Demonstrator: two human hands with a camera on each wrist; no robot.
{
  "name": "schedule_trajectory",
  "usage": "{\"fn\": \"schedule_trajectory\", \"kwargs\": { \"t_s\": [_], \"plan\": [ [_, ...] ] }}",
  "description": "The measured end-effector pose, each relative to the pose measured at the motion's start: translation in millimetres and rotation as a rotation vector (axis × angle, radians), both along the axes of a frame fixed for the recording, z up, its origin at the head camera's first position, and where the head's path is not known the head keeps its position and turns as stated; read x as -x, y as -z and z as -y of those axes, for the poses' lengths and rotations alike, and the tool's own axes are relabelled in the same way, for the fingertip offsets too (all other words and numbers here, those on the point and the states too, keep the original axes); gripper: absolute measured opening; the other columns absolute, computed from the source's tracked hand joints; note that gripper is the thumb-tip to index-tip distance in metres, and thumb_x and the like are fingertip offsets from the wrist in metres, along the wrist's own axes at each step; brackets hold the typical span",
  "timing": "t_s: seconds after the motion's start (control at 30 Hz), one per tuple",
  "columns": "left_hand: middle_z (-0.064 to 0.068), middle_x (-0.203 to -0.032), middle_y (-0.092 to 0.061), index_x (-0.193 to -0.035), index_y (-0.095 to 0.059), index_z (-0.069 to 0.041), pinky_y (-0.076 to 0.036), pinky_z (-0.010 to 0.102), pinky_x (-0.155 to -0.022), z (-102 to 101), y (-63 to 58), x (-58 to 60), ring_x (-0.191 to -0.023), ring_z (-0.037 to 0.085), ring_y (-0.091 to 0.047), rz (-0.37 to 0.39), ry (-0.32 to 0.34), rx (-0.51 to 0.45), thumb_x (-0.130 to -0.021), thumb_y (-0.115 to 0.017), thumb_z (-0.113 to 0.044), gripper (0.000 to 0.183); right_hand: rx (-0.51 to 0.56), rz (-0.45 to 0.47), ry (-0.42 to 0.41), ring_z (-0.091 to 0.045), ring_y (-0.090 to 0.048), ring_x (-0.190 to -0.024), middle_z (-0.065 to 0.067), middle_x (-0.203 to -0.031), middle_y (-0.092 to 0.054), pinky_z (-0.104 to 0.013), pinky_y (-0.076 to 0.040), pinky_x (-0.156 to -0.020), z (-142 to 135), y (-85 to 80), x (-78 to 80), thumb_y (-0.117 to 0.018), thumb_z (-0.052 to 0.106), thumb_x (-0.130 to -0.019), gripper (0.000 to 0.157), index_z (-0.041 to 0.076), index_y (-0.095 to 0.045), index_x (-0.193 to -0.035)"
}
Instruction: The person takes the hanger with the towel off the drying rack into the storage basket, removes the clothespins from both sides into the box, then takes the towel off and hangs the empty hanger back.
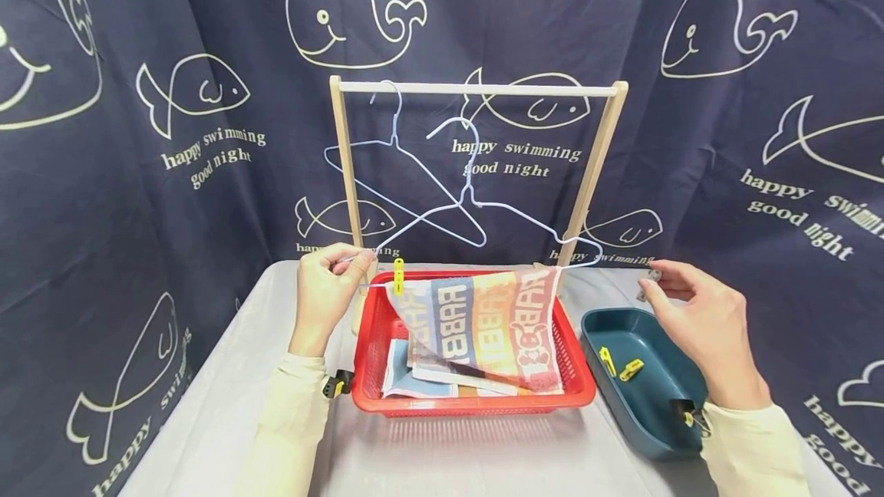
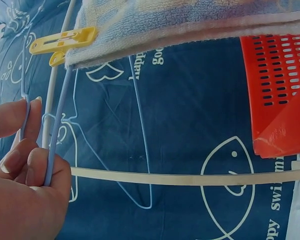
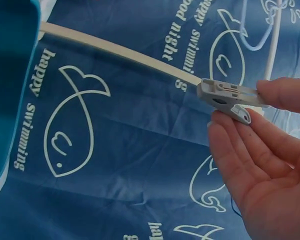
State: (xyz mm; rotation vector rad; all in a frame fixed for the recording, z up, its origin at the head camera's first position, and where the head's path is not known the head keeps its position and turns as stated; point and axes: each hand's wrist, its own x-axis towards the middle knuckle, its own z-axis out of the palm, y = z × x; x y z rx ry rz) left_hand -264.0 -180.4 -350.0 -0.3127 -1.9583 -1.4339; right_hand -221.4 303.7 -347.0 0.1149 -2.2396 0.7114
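My left hand pinches the left end of a pale blue wire hanger above the red basket. A striped towel hangs over the hanger's bottom wire, fixed at its left corner by a yellow clothespin. In the left wrist view my fingers curl round the hanger wire below the yellow clothespin and the towel. My right hand pinches a grey clothespin, over the teal tray; the grey clothespin sits between thumb and fingers.
A wooden rack stands behind the basket with a second wire hanger on its rail. Two yellow clothespins lie in the teal tray. Folded cloths lie in the basket. A whale-print curtain surrounds the grey table.
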Motion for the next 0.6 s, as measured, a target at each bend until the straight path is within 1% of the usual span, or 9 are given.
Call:
{"fn": "schedule_trajectory", "kwargs": {
  "t_s": [0.13, 0.23, 0.3, 0.37, 0.4, 0.47, 0.5, 0.53, 0.6],
  "plan": [
    [0.0, -0.063, -0.061, -0.087, -0.083, -0.009, -0.031, 0.021, -0.047, 0, -0.2, -0.2, -0.053, 0.008, -0.045, 0.003, 0.001, -0.005, -0.089, -0.081, -0.013, 0.005, -0.025, 0.083, 0.036, 0.036, -0.042, -0.074, -0.015, -0.095, -0.078, 0.0, -0.034, -0.075, -7, 7.6, 2.1, -0.079, 0.023, -0.09, 0.032, 0.008, -0.075, -0.119],
    [0.0, -0.06, -0.055, -0.086, -0.083, -0.008, -0.029, 0.02, -0.048, 0, 0.3, -0.6, -0.054, 0.008, -0.042, 0.011, -0.004, -0.016, -0.089, -0.081, -0.011, 0.005, -0.049, 0.142, 0.053, 0.033, -0.044, -0.072, -0.014, -0.096, -0.078, -0.007, -0.038, -0.073, -13, 14.1, 4.5, -0.076, 0.027, -0.092, 0.033, 0.008, -0.075, -0.119],
    [0.001, -0.059, -0.053, -0.087, -0.083, -0.006, -0.028, 0.02, -0.048, -1, 0.2, -0.8, -0.054, 0.007, -0.041, 0.02, -0.013, -0.024, -0.088, -0.08, -0.009, 0.004, -0.072, 0.18, 0.066, 0.022, -0.055, -0.072, -0.014, -0.096, -0.078, -0.016, -0.042, -0.072, -16, 17.9, 5.4, -0.075, 0.029, -0.093, 0.034, 0.007, -0.074, -0.12],
    [0.002, -0.058, -0.051, -0.087, -0.082, -0.003, -0.026, 0.019, -0.047, -3, -1.2, -2.0, -0.053, 0.006, -0.039, 0.023, -0.022, -0.027, -0.089, -0.08, -0.007, 0.005, -0.087, 0.215, 0.078, 0.001, -0.068, -0.076, -0.015, -0.096, -0.078, -0.027, -0.044, -0.073, -20, 21.5, 5.1, -0.073, 0.029, -0.094, 0.035, 0.006, -0.074, -0.119],
    [0.003, -0.058, -0.05, -0.087, -0.081, -0.001, -0.025, 0.019, -0.047, -4, -2.7, -3.0, -0.053, 0.006, -0.039, 0.025, -0.024, -0.028, -0.089, -0.079, -0.005, 0.005, -0.094, 0.235, 0.086, -0.01, -0.071, -0.078, -0.016, -0.096, -0.078, -0.033, -0.045, -0.074, -22, 23.5, 4.5, -0.072, 0.03, -0.094, 0.035, 0.006, -0.074, -0.119],
    [0.004, -0.057, -0.05, -0.086, -0.08, 0.003, -0.025, 0.018, -0.047, -7, -8.2, -8.1, -0.052, 0.004, -0.038, 0.026, -0.021, -0.031, -0.088, -0.078, -0.002, 0.006, -0.111, 0.276, 0.099, -0.032, -0.072, -0.085, -0.017, -0.096, -0.077, -0.042, -0.046, -0.075, -24, 28.2, 3.6, -0.07, 0.03, -0.095, 0.035, 0.005, -0.074, -0.119],
    [0.004, -0.057, -0.05, -0.086, -0.079, 0.005, -0.024, 0.018, -0.047, -8, -11.8, -11.6, -0.052, 0.004, -0.037, 0.025, -0.016, -0.032, -0.089, -0.077, -0.001, 0.006, -0.113, 0.294, 0.099, -0.037, -0.072, -0.088, -0.018, -0.096, -0.077, -0.046, -0.046, -0.075, -26, 30.7, 3.3, -0.069, 0.029, -0.095, 0.035, 0.004, -0.073, -0.119],
    [0.004, -0.057, -0.049, -0.086, -0.078, 0.006, -0.024, 0.018, -0.047, -10, -15.5, -15.1, -0.052, 0.004, -0.037, 0.024, -0.012, -0.033, -0.089, -0.076, 0.001, 0.007, -0.114, 0.308, 0.096, -0.039, -0.072, -0.09, -0.019, -0.097, -0.077, -0.048, -0.047, -0.076, -27, 33.3, 3.3, -0.069, 0.029, -0.095, 0.035, 0.004, -0.073, -0.119],
    [0.003, -0.056, -0.048, -0.086, -0.078, 0.007, -0.025, 0.019, -0.047, -12, -21.6, -21.3, -0.052, 0.004, -0.037, 0.022, -0.01, -0.028, -0.089, -0.075, 0.001, 0.008, -0.124, 0.327, 0.091, -0.04, -0.071, -0.091, -0.018, -0.097, -0.077, -0.05, -0.047, -0.077, -29, 38.9, 4.4, -0.068, 0.029, -0.096, 0.035, 0.003, -0.073, -0.119]
  ]
}}
